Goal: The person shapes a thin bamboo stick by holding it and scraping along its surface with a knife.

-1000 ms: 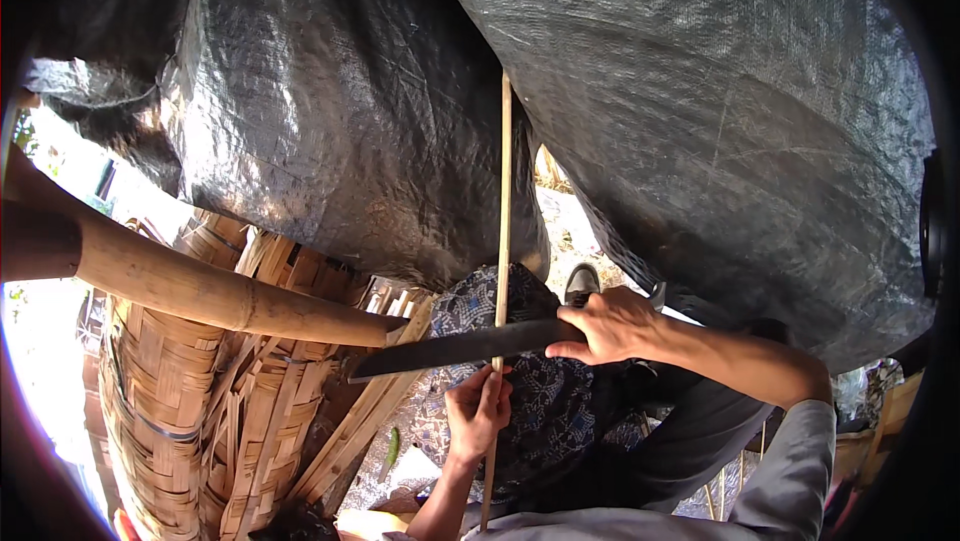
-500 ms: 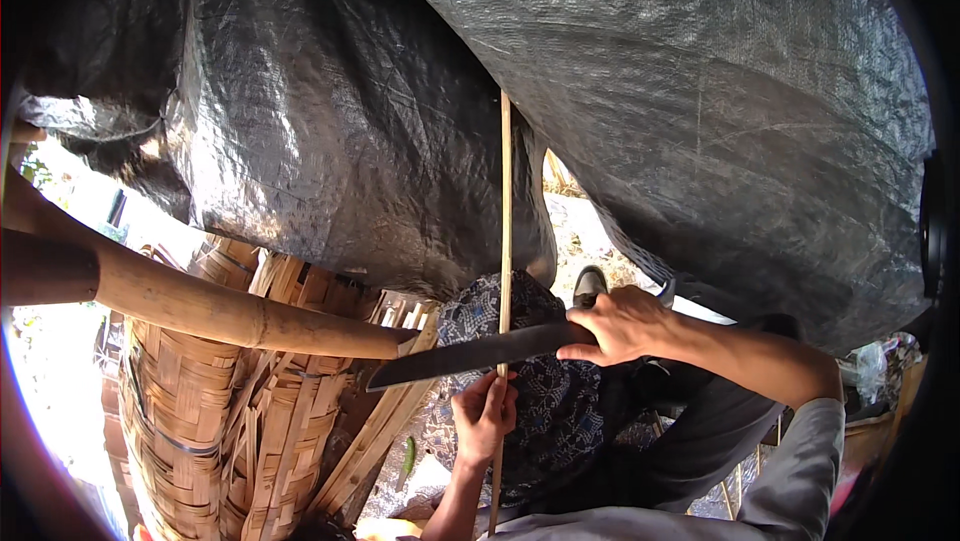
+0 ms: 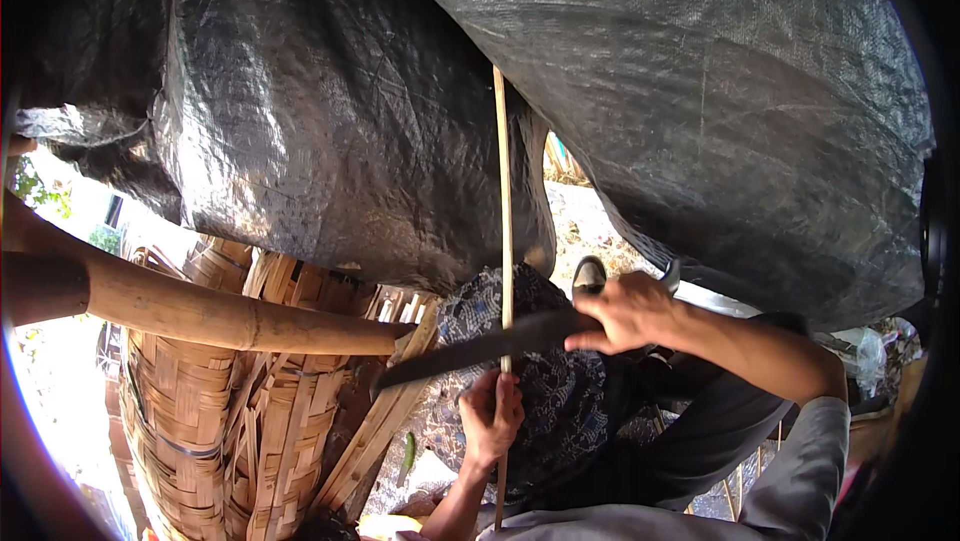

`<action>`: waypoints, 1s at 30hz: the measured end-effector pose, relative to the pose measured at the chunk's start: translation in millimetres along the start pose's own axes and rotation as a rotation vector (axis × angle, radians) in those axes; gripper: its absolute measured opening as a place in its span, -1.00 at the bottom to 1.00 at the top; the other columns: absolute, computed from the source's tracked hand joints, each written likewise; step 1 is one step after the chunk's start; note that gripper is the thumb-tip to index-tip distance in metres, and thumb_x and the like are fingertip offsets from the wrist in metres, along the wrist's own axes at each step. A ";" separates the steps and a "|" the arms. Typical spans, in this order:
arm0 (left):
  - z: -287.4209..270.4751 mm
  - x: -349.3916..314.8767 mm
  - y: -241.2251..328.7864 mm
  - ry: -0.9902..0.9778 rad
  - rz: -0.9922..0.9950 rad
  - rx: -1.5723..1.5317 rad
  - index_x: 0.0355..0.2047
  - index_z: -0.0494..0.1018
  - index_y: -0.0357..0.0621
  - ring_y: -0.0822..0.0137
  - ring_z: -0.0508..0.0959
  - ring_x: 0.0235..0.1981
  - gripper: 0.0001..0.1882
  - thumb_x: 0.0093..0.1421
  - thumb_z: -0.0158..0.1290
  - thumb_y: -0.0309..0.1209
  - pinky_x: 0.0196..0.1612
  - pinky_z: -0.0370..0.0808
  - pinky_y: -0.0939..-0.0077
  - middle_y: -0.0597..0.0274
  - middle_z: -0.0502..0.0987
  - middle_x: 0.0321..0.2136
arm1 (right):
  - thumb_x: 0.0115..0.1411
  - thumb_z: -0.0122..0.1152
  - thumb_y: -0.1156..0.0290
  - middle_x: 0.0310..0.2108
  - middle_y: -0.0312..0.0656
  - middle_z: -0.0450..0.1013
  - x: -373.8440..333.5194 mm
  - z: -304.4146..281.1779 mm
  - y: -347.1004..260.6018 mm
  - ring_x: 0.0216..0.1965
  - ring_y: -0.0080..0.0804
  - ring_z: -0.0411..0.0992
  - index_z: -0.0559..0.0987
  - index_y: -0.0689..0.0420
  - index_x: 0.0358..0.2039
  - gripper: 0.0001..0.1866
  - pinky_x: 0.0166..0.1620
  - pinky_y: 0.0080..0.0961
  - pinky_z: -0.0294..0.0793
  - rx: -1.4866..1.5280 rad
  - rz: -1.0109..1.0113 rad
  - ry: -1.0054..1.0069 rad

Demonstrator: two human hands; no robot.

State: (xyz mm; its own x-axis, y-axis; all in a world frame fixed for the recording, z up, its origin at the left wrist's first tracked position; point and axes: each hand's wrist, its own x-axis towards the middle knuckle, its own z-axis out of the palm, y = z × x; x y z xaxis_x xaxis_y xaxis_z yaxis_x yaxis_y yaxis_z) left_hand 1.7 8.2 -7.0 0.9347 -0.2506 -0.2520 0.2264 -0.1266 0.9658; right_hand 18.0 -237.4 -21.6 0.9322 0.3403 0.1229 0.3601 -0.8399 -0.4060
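Note:
A long, pale strip of bamboo (image 3: pixel 505 211) stands nearly upright in the picture, its upper end against the dark sheeting. My left hand (image 3: pixel 491 417) pinches it between thumb and fingers, low down over my lap. My right hand (image 3: pixel 632 313) is closed round the handle of a large machete (image 3: pixel 480 352); the handle itself is mostly hidden by the fingers. The dark blade points left and crosses the strip just above my left hand. Whether its edge touches the strip I cannot tell. Dark blue patterned cloth (image 3: pixel 565 411) covers my leg beneath.
Woven bamboo baskets (image 3: pixel 185 391) stand at the left, with split bamboo slats (image 3: pixel 375 451) leaning beside them. A thick bamboo pole (image 3: pixel 240 323) juts in from the left edge. Black plastic sheeting (image 3: pixel 340 131) hangs ahead, and more grey sheeting (image 3: pixel 720 111) at the right.
My right hand and the machete have shifted slightly right and up, the hand now a little blurred. The strip's upper end reaches a bit higher and leans slightly more to the left.

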 end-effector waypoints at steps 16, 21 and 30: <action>6.9 -7.6 4.7 -0.029 0.039 0.121 -0.46 0.32 -0.34 0.66 0.17 -0.76 -0.74 0.28 -0.13 -0.38 -0.71 0.14 0.77 0.44 0.21 -0.76 | 0.12 -0.15 -0.27 -0.69 0.03 0.44 10.6 -33.2 20.5 -0.54 -0.04 0.50 0.56 0.18 -0.41 -0.32 -0.44 -0.20 0.49 0.187 0.328 0.021; -1.8 -6.4 1.1 -0.056 0.018 0.081 -0.43 0.35 -0.35 0.66 0.26 -0.72 -0.74 0.28 -0.13 -0.36 -0.69 0.19 0.76 0.41 0.30 -0.72 | 0.17 -0.15 -0.20 -0.71 -0.02 0.44 20.9 -46.3 28.7 -0.57 -0.07 0.50 0.56 0.25 -0.40 -0.33 -0.43 -0.20 0.48 0.128 0.450 0.044; 4.1 -4.2 3.6 -0.044 0.031 0.073 -0.44 0.34 -0.35 0.67 0.24 -0.74 -0.74 0.28 -0.13 -0.36 -0.70 0.18 0.77 0.42 0.28 -0.73 | 0.07 -0.05 -0.29 -0.80 -0.08 0.35 -2.8 -24.0 0.2 -0.75 -0.18 0.39 0.53 0.15 -0.47 -0.36 -0.61 -0.29 0.40 0.095 0.016 -0.036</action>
State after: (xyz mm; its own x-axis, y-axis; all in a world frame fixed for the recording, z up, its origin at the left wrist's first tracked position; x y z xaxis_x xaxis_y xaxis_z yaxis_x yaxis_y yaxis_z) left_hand -2.5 4.9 -2.8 0.9278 -0.2970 -0.2258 0.1753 -0.1873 0.9665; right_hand 16.3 -248.7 -0.3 0.9353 0.3436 0.0839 0.3388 -0.8018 -0.4923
